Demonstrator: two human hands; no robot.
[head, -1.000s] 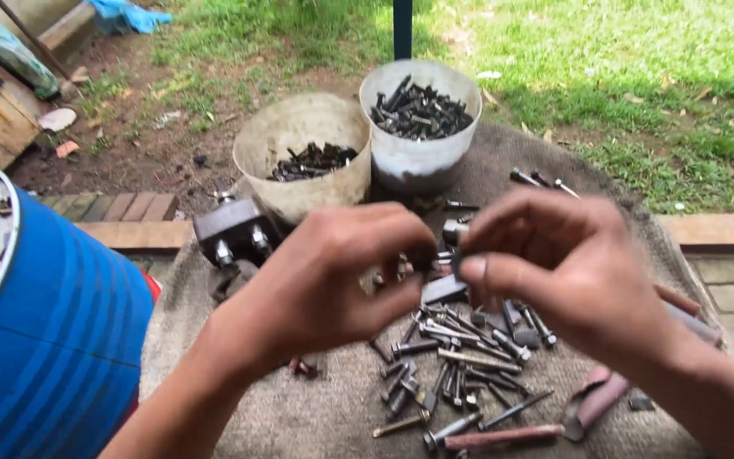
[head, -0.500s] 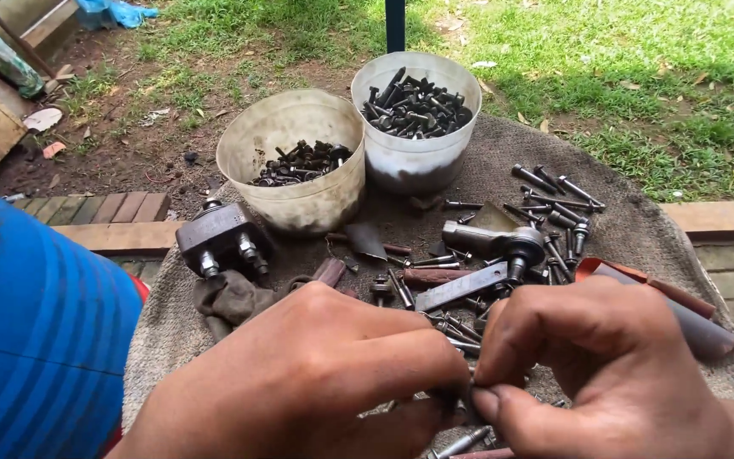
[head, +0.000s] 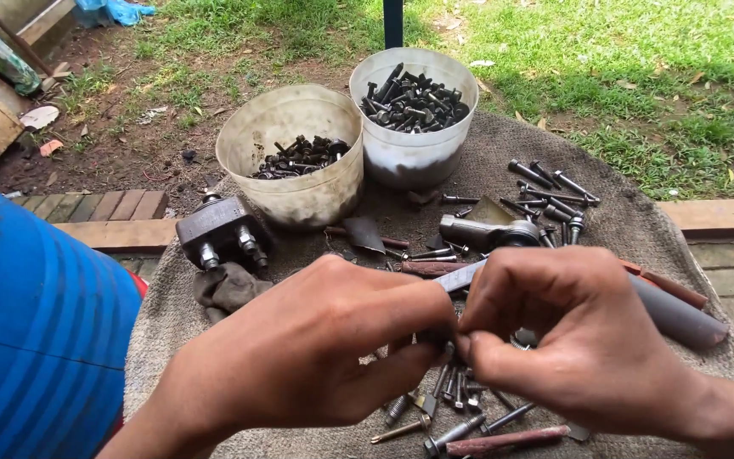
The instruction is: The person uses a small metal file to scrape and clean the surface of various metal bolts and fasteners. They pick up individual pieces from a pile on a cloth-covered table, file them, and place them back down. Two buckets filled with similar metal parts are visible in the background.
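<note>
Moved: hands little changed since half a second ago, fingertips pressed together.
Left hand (head: 316,357): pinching small part, hidden.
Right hand (head: 571,340): pinching same part.
Bolts (head: 460,391): under hands, near edge of sacking (head: 639,229).
Tubs (head: 295,166): far edge.

Cloth-covered round table (head: 622,229), outdoors by grass. Left hand (head: 316,348) and right hand (head: 571,331): fingertips meeting over a heap of loose bolts (head: 460,395), small item between them hidden. Two pale buckets (head: 295,183) of dark bolts behind. Metal clamp block (head: 218,229) at left. Blue drum (head: 36,340) beside table.
</note>
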